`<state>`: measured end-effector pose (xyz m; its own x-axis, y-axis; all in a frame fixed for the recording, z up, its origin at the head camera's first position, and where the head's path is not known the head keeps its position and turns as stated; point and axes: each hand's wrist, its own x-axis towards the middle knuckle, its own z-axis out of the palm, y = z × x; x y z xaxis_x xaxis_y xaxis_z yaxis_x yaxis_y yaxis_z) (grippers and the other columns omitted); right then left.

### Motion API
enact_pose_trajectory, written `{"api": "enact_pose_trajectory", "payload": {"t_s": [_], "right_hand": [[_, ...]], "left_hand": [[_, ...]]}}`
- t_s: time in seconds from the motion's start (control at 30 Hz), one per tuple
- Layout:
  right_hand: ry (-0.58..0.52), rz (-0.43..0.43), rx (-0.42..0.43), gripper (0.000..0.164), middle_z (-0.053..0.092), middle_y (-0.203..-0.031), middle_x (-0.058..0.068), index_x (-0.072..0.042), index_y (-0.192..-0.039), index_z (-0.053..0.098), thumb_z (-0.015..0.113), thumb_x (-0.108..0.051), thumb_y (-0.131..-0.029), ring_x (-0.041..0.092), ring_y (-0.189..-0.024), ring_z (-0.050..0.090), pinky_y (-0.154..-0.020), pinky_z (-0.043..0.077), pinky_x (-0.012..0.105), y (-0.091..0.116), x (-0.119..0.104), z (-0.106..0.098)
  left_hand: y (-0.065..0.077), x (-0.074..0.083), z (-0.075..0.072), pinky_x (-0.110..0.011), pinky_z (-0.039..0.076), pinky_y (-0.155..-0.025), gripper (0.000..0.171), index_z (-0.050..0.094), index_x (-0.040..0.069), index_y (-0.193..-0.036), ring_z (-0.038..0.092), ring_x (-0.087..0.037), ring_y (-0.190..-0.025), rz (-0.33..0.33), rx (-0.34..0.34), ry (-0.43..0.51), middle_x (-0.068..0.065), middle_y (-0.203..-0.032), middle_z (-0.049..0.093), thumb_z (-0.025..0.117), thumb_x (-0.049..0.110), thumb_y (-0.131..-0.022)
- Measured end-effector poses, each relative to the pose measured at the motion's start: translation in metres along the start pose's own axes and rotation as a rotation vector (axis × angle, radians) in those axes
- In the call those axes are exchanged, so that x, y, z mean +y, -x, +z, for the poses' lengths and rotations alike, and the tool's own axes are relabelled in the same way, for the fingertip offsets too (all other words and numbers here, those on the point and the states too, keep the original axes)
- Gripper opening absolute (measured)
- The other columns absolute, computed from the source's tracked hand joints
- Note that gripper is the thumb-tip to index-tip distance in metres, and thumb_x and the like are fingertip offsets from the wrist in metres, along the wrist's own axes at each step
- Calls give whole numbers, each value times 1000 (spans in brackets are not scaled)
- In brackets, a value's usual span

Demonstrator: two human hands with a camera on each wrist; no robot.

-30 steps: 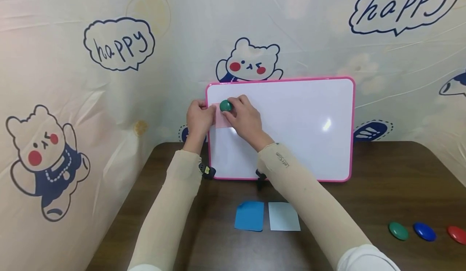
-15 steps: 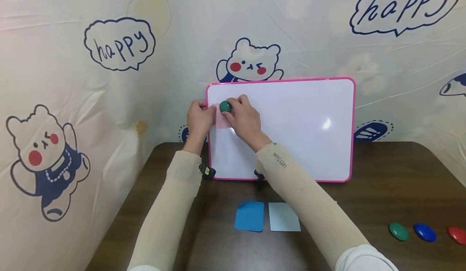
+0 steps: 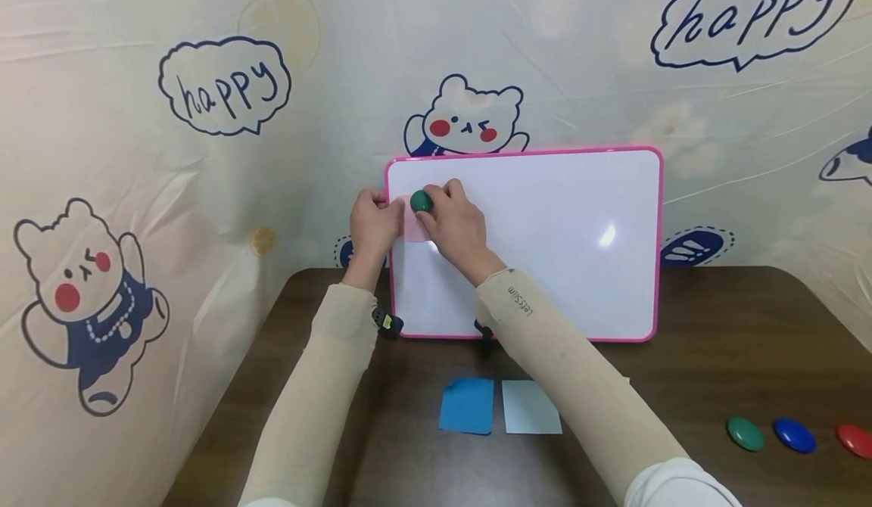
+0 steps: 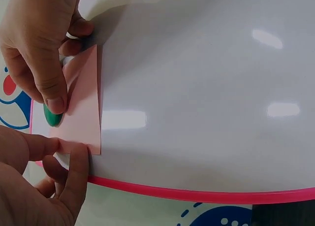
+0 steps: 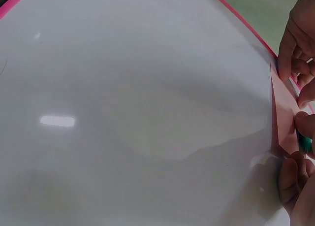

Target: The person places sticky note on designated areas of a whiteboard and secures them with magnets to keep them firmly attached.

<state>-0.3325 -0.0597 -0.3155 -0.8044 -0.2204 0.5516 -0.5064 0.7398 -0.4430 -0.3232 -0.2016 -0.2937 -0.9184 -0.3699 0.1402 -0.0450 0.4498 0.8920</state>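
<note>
A pink sticky note lies against the upper left of a white, pink-framed whiteboard. My left hand is at the board's left edge, its thumb and fingers pinching the note's left side. With thumb and fingertips, my right hand grips a round green magnet over the upper part of the note. From the left wrist, the magnet's green edge shows under the right thumb, and the note's free edge stands slightly off the board. Most of the magnet is hidden by fingers in the right wrist view.
On the brown table lie a blue sticky note and a pale blue one, partly behind the right forearm. At the right are another green magnet, a blue magnet and a red magnet. A printed cloth hangs behind.
Both hands stay almost where they were, with the green magnet and pink note between them. The right forearm has shifted slightly to the left.
</note>
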Motion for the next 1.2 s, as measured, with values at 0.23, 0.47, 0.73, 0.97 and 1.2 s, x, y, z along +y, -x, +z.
{"api": "enact_pose_trajectory", "payload": {"t_s": [0.23,0.47,0.73,0.97,1.2], "right_hand": [[20,0,1,42,47,-109,5,-16,-135,59,67,-34,-97,12,-86,54,-88,54,27,0,-1,-4],[51,-39,15,41,49,-109,7,-13,-133,60,67,-34,-98,13,-84,55,-86,54,27,0,1,-6],[48,-30,12,44,48,-110,7,-10,-133,58,69,-34,-97,13,-86,56,-88,54,28,1,1,-9],[0,35,-43,50,50,-115,8,-10,-139,56,69,-34,-96,14,-94,56,-95,51,29,1,-1,-13],[-45,161,-98,59,54,-129,9,-12,-149,48,68,-33,-97,18,-110,56,-100,48,32,6,4,-21]], "left_hand": [[2,2,1,-36,58,-81,38,53,5,-130,62,-24,-95,17,-4,13,-11,-114,59,62,28,-101],[3,4,2,-36,57,-80,39,53,2,-130,62,-25,-95,32,0,10,-12,-114,59,62,27,-101],[2,3,3,-37,56,-82,40,53,2,-131,59,-26,-99,41,-8,-3,-13,-116,59,62,27,-101],[2,0,0,-38,57,-83,40,53,5,-131,59,-26,-99,49,-16,7,-11,-116,58,62,30,-101],[3,-16,-7,-42,55,-89,46,52,6,-137,57,-28,-106,47,-37,-13,-13,-123,57,61,32,-101]]}}
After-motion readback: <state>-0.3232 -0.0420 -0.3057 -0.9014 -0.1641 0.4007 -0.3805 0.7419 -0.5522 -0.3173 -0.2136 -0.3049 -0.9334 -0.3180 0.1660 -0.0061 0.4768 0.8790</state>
